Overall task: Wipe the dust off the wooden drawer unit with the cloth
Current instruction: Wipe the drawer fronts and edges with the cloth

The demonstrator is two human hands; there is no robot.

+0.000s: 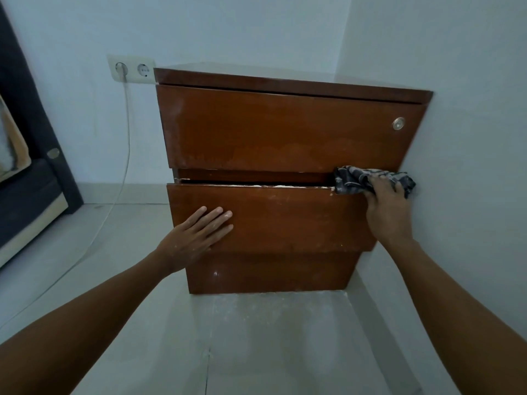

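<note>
This looks like a room in a home, probably a bedroom. A wooden drawer unit [285, 172] with three drawer fronts and a small round lock [398, 123] stands in the corner of plain pale walls [228, 27] on a light tiled floor [256, 346]. A double wall socket [131, 70] beside it has a white cable [125, 143] plugged in. At the left edge is dark upholstered furniture [25, 178], perhaps a bed or sofa.

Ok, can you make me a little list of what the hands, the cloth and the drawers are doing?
left hand: flat, fingers straight, pressing the middle drawer front
right hand: grips the cloth
cloth: bunched at the right end of the middle drawer's top edge
middle drawer: sticks out a little
dust: white specks along that top edge
</note>
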